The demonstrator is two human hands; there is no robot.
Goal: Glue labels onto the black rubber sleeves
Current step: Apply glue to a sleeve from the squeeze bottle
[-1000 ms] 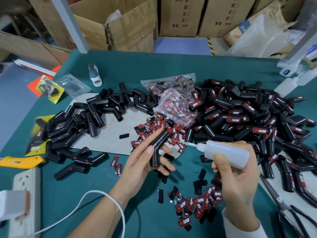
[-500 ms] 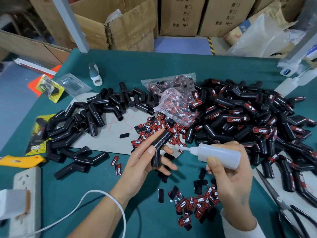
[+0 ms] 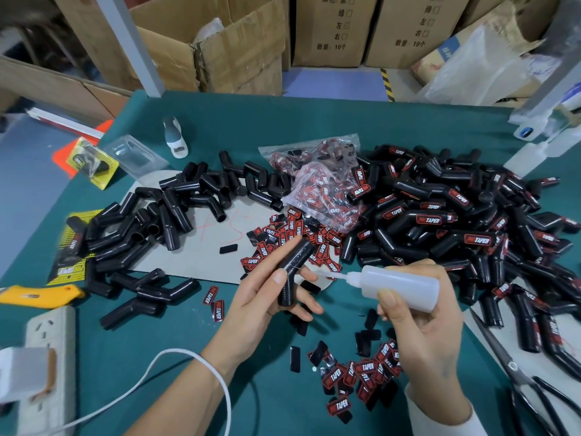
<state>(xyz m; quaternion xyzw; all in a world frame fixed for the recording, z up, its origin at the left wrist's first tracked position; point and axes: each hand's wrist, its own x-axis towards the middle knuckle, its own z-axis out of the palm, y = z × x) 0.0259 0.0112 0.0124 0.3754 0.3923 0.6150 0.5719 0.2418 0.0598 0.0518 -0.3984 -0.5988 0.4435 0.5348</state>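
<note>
Your green worktop (image 3: pixel 314 127), cardboard boxes (image 3: pixel 330 29) at 12 o'clock, "TAPER" labels (image 3: pixel 364 369), your left hand (image 3: pixel 261 306) gripping a black sleeve (image 3: pixel 290 272), right hand (image 3: pixel 424 328) squeezing the glue bottle (image 3: pixel 399 286)

The black-handled steel scissors (image 3: pixel 531 388) run off the bottom right corner, the white power strip (image 3: pixel 47 350) is cut by the left edge, and the clear plastic bag of labels (image 3: pixel 317 184) buries some sleeves beneath it.
</note>
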